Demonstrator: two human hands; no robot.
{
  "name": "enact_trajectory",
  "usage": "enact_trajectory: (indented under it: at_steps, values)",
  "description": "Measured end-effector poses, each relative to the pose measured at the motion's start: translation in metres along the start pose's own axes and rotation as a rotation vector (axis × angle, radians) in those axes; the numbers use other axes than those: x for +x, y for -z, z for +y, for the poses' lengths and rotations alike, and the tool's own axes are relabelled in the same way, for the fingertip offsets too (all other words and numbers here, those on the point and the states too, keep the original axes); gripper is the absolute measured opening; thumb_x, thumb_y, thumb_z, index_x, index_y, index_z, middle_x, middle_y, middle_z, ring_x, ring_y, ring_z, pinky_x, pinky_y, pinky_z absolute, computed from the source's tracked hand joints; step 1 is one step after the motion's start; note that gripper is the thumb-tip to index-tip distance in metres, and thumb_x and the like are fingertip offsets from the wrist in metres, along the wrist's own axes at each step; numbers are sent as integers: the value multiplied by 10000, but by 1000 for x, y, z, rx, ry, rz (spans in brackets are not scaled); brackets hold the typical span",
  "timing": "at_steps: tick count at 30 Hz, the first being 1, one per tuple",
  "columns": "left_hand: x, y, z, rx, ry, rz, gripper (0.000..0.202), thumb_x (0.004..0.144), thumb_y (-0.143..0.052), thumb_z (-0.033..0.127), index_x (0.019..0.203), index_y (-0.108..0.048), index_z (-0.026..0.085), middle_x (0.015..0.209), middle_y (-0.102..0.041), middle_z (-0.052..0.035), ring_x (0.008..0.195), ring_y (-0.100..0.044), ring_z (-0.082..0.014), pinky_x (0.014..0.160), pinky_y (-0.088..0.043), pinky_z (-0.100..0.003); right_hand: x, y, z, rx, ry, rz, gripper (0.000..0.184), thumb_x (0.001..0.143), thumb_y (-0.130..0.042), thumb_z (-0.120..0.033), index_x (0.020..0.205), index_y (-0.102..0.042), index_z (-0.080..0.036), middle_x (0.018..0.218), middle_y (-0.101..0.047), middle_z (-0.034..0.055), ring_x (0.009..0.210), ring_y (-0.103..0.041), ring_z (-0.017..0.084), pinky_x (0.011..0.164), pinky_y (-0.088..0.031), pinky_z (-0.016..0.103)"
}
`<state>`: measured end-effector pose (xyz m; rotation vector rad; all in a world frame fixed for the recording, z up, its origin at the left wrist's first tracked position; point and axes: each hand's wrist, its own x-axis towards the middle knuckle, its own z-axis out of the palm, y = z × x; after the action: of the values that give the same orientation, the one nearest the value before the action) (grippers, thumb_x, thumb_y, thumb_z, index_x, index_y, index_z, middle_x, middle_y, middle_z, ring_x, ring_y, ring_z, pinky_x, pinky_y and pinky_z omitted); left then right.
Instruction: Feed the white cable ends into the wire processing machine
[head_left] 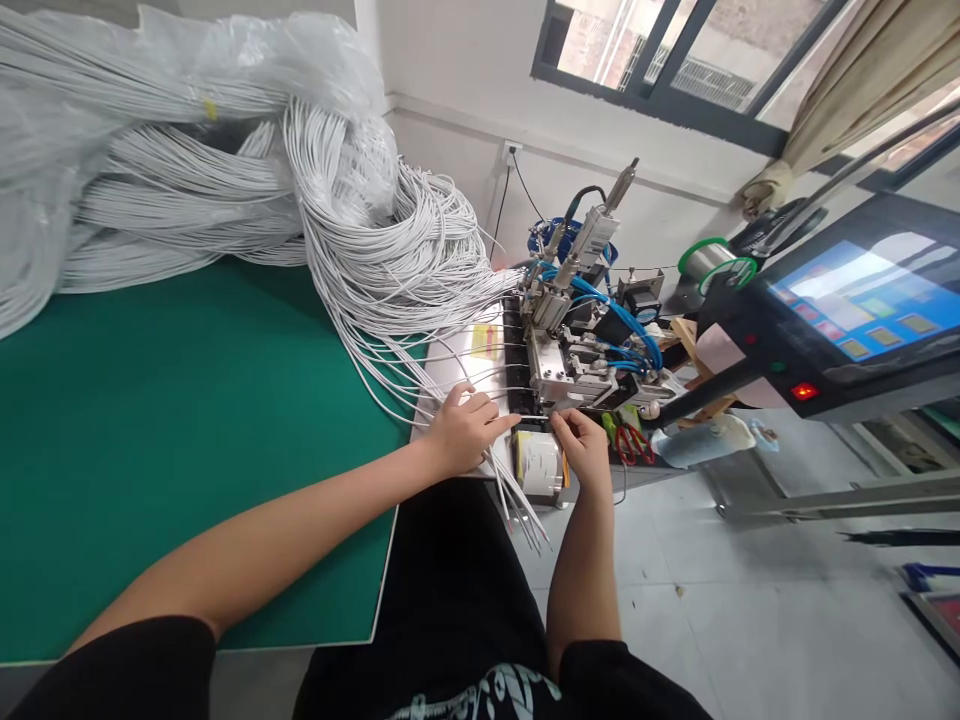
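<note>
My left hand [466, 432] is closed around several thin white cables [517, 503], whose loose ends hang down below it over my lap. Its index finger stretches along a single white cable running toward the machine's front edge. At that cable's end, my right hand [583, 447] pinches it between thumb and fingertips. Both hands are right in front of a metal wire-processing machine [551, 360] with blue air hoses, where other white cables lie side by side along a black strip. A roll-like part with a white label [538, 465] sits just below and between my hands.
A large bundle of white cables [397, 240], partly in clear plastic, lies across the green table [187, 440]. On the right are a touchscreen [874, 295], a wire spool [712, 263], red-handled scissors [634, 444] and a plastic bottle [705, 440].
</note>
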<state>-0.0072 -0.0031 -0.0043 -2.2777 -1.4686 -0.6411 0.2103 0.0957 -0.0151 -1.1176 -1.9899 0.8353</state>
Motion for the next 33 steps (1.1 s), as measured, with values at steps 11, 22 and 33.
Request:
enact_trajectory:
  at_steps: [11,22,33]
  values:
    - [2,-1,1,-51,121,-153,529,674,-578,92,1184,-619,228,986,-655,-53,972,-546,-237,974,-252,-462,10,-8,20,301,-128,-95,306,805,-573,-416,627,-470,-189,597,-385,-41,577,-340,114,545,-271,242]
    - [0,-5,1,-47,113,-60,464,669,-571,97,1110,-662,212,914,-671,-65,939,-560,-256,973,-271,-498,6,-24,23,575,-339,-21,308,663,-643,-426,568,-466,-192,537,-393,-51,502,-310,97,487,-250,233]
    - [-3,-6,0,-64,112,3,331,738,-558,117,1037,-671,201,922,-685,-62,948,-576,-239,988,-284,-494,-25,-1,24,324,-248,189,439,759,-633,-586,640,-570,-168,519,-459,-44,495,-372,106,481,-285,232]
